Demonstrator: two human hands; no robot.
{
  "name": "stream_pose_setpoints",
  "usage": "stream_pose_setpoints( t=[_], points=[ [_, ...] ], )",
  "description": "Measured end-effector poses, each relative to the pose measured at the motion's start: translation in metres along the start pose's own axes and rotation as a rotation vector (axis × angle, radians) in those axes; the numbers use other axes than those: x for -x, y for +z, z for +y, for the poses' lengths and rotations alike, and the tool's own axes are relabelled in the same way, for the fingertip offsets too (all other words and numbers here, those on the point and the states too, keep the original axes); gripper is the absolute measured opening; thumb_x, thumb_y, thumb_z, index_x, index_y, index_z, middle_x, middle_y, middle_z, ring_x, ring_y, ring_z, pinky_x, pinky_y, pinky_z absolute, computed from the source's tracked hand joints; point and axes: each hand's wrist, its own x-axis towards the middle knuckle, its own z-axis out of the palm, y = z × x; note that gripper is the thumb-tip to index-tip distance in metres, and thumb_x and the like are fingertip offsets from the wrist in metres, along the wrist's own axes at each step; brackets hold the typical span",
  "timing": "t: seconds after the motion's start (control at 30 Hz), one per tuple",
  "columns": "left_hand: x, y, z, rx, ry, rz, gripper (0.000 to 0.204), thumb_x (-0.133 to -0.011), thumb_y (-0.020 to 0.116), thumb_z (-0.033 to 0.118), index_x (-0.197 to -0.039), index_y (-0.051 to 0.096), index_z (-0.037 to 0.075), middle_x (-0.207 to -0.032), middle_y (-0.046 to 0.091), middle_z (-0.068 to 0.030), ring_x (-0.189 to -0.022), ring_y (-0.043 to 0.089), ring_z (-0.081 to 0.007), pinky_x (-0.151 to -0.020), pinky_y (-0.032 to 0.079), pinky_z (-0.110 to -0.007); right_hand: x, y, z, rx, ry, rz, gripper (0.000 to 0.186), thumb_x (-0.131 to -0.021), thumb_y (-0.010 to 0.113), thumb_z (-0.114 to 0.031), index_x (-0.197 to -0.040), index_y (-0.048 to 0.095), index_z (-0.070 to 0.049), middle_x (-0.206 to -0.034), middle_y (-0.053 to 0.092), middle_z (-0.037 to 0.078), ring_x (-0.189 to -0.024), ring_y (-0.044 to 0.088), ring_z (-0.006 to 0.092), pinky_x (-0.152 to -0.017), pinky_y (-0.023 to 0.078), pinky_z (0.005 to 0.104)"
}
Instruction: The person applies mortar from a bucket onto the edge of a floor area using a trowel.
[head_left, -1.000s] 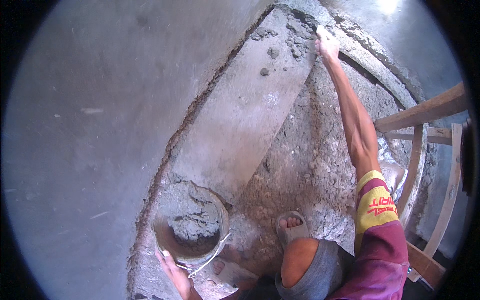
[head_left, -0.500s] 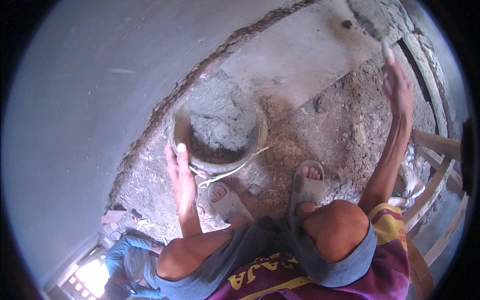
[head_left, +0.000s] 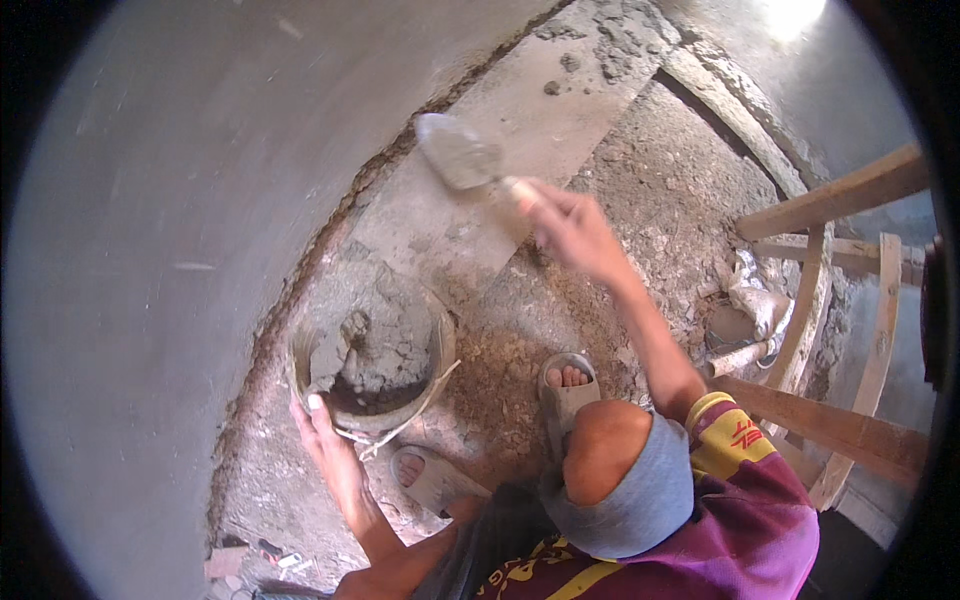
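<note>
My right hand [head_left: 578, 232] is closed round the handle of a trowel [head_left: 460, 152]. Its grey, mortar-smeared blade is raised over a pale slab strip by the wall and points up and left. With my left hand [head_left: 330, 452] I grip the near left rim of a round bucket [head_left: 443, 340], thumb over the edge. Wet grey mortar [head_left: 395, 340] fills much of the bucket, heaped toward its far side. A light cord hangs along the near rim.
A smooth grey wall [head_left: 200, 200] rises on the left. Mortar lumps [head_left: 620, 45] lie on the slab strip [head_left: 400, 230] at its far end. Wooden framing [head_left: 830, 195] stands at right beside a whitish bag [head_left: 757, 295]. My sandalled feet rest on rough soil near the bucket.
My right hand has swung the trowel from the far right leftward, over the slab strip. My view has shifted, so the bucket appears lower and further left. My left hand stays on its rim.
</note>
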Motion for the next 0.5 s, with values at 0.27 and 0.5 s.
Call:
stream_pose_setpoints(
  t=[0.27, 0.5],
  points=[
    [-0.009, 0.000, -0.007, -0.001, -0.024, 0.045, 0.077, -0.106, 0.055, 0.047, -0.164, 0.025, 0.006, -0.167, 0.025, -0.0198, -0.151, 0.032, -0.0328, -0.121, 0.030, -0.044, -0.070, -0.111, 0.063, -0.163, 0.261, 0.095, 0.052, -0.101, 0.063, -0.046, -0.137, 0.066, -0.009, -0.063, 0.051, -0.005, -0.048, 0.038, 0.0039, -0.042, 0.031, 0.0235],
    [-0.008, 0.003, -0.010, -0.008, -0.020, 0.079, 0.071, -0.107, 0.053, 0.044, -0.162, 0.029, 0.005, -0.162, 0.036, -0.0181, -0.144, 0.040, -0.0304, -0.119, 0.032, -0.043, -0.195, -0.254, 0.100, -0.218, 0.167, 0.332, 0.036, -0.102, 0.062, -0.037, -0.116, 0.072, -0.005, -0.064, 0.053, -0.004, -0.047, 0.041, 0.0063, -0.040, 0.030, 0.0241]
  ],
)
